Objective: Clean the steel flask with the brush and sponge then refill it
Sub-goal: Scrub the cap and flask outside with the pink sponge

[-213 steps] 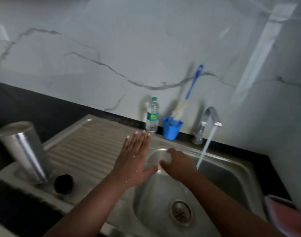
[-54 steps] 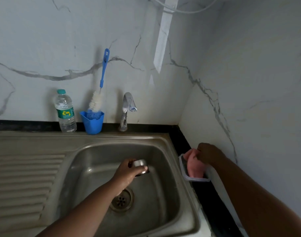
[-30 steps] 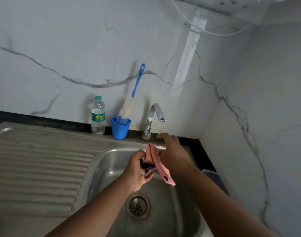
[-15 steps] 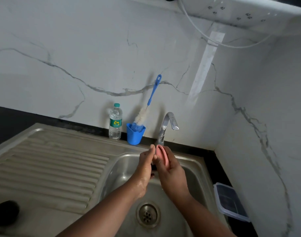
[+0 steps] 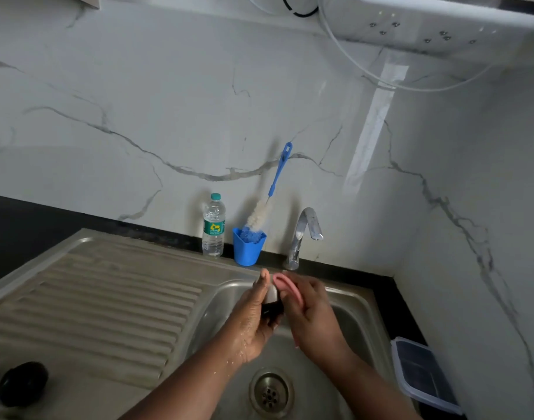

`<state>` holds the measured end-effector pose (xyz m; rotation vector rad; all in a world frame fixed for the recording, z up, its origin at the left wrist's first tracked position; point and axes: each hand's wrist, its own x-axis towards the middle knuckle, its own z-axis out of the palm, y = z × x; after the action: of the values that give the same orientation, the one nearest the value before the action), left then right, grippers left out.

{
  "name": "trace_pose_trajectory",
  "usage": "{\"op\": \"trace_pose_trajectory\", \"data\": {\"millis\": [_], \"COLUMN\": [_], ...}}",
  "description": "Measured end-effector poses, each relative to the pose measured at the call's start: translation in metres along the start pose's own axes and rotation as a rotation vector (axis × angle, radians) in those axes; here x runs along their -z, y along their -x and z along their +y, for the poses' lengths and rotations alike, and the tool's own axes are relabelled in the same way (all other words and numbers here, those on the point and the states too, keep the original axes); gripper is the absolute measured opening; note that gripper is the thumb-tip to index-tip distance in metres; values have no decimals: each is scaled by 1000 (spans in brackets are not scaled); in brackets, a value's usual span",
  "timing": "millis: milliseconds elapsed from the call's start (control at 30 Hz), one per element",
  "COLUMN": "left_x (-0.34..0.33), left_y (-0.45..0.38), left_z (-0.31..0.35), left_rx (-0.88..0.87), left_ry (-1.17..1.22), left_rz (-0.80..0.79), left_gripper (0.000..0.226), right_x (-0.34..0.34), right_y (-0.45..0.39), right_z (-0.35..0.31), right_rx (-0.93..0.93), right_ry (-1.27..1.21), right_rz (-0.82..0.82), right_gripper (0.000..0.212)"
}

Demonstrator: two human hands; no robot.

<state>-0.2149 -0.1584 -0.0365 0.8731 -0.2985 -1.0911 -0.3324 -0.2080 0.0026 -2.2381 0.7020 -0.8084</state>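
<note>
While the left hand (image 5: 253, 316) grips a small steel-and-black flask lid (image 5: 272, 301) over the sink basin (image 5: 355, 322), fingers and thumb curled round it, the right hand (image 5: 312, 316) presses a folded pink sponge (image 5: 287, 286) against the lid's top, its fingers wrapped over the sponge. Both hands sit low and centre in the frame, just in front of the tap (image 5: 305, 234), which is not running. The likeliest slip from here, I judge, is the lid itself: the left wrist is beaded with water, the piece is small and smooth, and a hard rub from the sponge could twist it out of the grip and drop it toward the drain (image 5: 270, 392) directly below. A second risk is simply an incomplete clean, since the sponge covers only the outer face and the underside is hidden from view. The flask body is not visible in this frame, so I cannot tell where it stands; a dark round cap-like piece (image 5: 21, 383) lies at the lower left on the ribbed draining board (image 5: 93, 307). As for containers, the blue cup (image 5: 248, 248) behind the basin holds the bottle brush (image 5: 267, 201), bristles down and blue handle leaning on the marble wall. Beside it to the left stands a plastic water bottle (image 5: 213, 227), capped, its level unclear. At the lower right a clear-rimmed dark tray (image 5: 423, 374) sits on the counter, with nothing visible in it.
</note>
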Motion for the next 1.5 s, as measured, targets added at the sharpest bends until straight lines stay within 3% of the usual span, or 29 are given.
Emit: {"op": "trace_pose_trajectory", "data": {"millis": [133, 267, 367, 467, 533, 667, 767, 867, 933, 1000, 1067, 1133, 1233, 1300, 1433, 1500], "left_x": [-4, -11, -10, -8, -9, -8, -7, -2, 0, 0, -2, -2, -2, -1, -6, -9], "left_y": [-8, -12, -14, -20, -20, -20, -21, -26, -29, -31, -32, -32, -33, -34, -35, -35], "left_z": [0, -3, -5, -5, -2, -1, -1, -4, -6, -6, -5, -7, -10, -11, -4, -2], "left_rx": [50, 83, 108, 108, 131, 105, 114, 172, 206, 201, 167, 133, 110, 112, 228, 289], "left_ry": [-22, 23, -23, -43, -45, 0, 42, 35, 48, 38, 22, 52, 69, 28, -157, -131], "left_rz": [26, 76, 108, 110, 41, 24, 108, 168, 194, 153, 96, 82, 114, 132, 84, 30], "left_gripper": [44, 43, 51, 82, 95, 49, 44, 41, 60, 68, 61, 55, 65, 66, 66, 62], "right_x": [-7, -7, -7, -14, -14, -14, -18, -21, -25, -28, -28, -26, -30, -33, -29, -25], "right_y": [8, 2, -1, 2, 1, -3, -9, -7, -2, -1, -2, -3, -8, -7, 0, 1], "right_z": [-4, 9, 10, 9, 16, 36, 43, 39, 36, 38, 37, 34, 31, 28, 37, 46], "right_rx": [192, 134, 61, 189, 277, 290, 98, 142, 282, 302, 261, 140, -76, -76, 147, 190], "right_ry": [353, 35, -42, 250, 337, 86, -199, 22, 295, 364, 276, 11, -363, -265, 261, 291], "right_rz": [-20, 148, 151, 74, 107, 138, 158, 78, 64, 84, 89, 109, 154, 148, 115, 102], "right_gripper": [44, 43, 37, 41, 42, 40, 34, 39, 44, 44, 43, 39, 30, 31, 42, 44]}}
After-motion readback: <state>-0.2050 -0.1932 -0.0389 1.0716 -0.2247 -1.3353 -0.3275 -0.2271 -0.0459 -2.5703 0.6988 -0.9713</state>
